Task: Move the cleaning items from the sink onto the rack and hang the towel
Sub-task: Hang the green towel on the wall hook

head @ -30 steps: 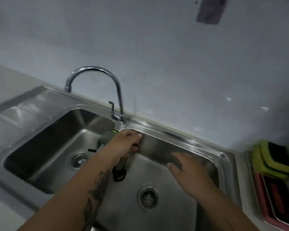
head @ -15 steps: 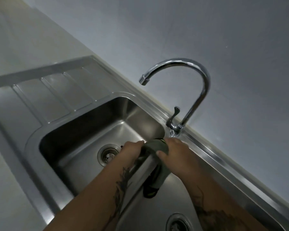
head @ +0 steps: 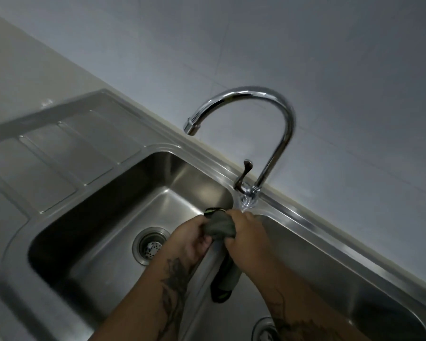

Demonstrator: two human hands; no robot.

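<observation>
A grey-green towel (head: 219,226) with dark edging lies draped over the divider between the two bowls of the steel sink (head: 123,190), just in front of the tap. Its lower end (head: 225,284) hangs down into the right bowl. My left hand (head: 191,238) grips the towel's left side on the divider. My right hand (head: 246,236) grips its right side, fingers curled over the cloth. Both forearms reach in from the bottom of the view. The rack is out of view.
A curved chrome tap (head: 266,134) with a small lever rises behind the divider, spout over the left bowl. The left bowl has a drain strainer (head: 150,244); the right bowl's drain (head: 263,328) shows at the bottom. A ribbed draining board (head: 59,153) lies left, a grey wall behind.
My right hand came over from the right bowl and took hold of the towel beside my left hand. The view swung left, so the sponges at the right dropped out of sight.
</observation>
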